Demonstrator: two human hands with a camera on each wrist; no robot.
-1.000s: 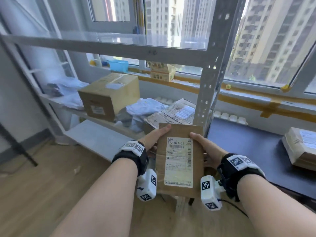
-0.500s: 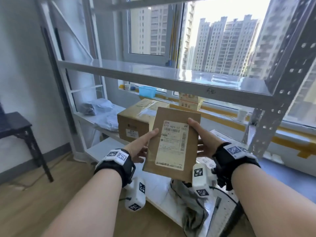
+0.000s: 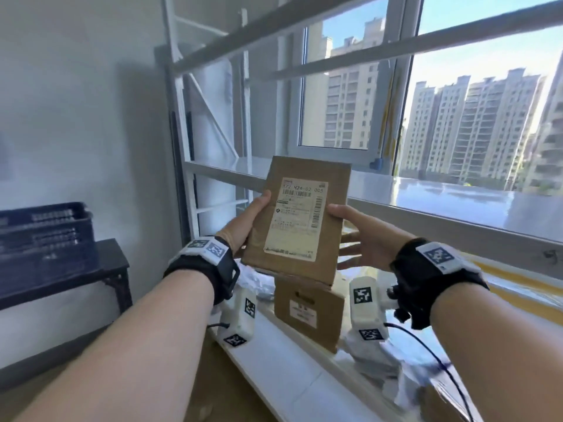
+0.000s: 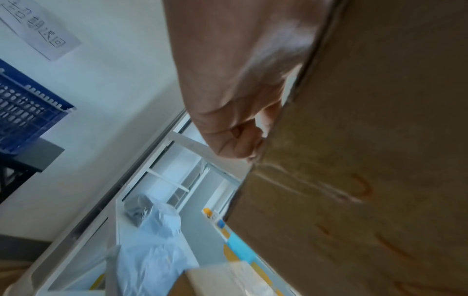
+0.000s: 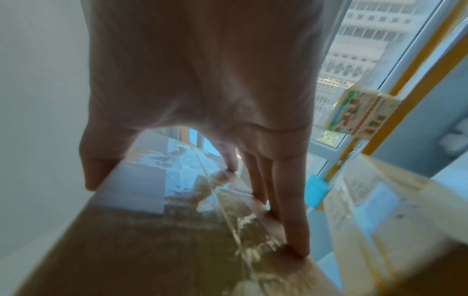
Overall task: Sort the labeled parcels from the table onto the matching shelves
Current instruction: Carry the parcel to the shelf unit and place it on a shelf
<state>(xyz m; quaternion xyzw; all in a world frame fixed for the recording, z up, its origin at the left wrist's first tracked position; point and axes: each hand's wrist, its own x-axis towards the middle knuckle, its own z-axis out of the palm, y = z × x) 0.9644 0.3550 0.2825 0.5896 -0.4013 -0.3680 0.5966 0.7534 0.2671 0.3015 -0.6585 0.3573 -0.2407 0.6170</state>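
Note:
A flat brown cardboard parcel (image 3: 301,214) with a white shipping label (image 3: 297,219) is held upright in front of the grey metal shelf rack (image 3: 426,193). My left hand (image 3: 246,220) grips its left edge, thumb on the front. My right hand (image 3: 353,229) holds the right edge, thumb on the label side and fingers behind. The left wrist view shows the parcel's brown back (image 4: 367,160) against my left hand (image 4: 235,100). In the right wrist view my right hand's fingers (image 5: 291,210) lie flat along the taped back of the parcel (image 5: 177,240).
A brown box (image 3: 307,312) and pale plastic mailers (image 3: 374,357) sit on the lower shelf. The middle shelf board (image 3: 457,190) lies behind the parcel. A dark blue crate (image 3: 42,239) rests on a black side table at the left. The window stands behind the rack.
Both hands have lifted the parcel from near the lower shelf up to the level of the middle shelf. My view has swung up and to the left.

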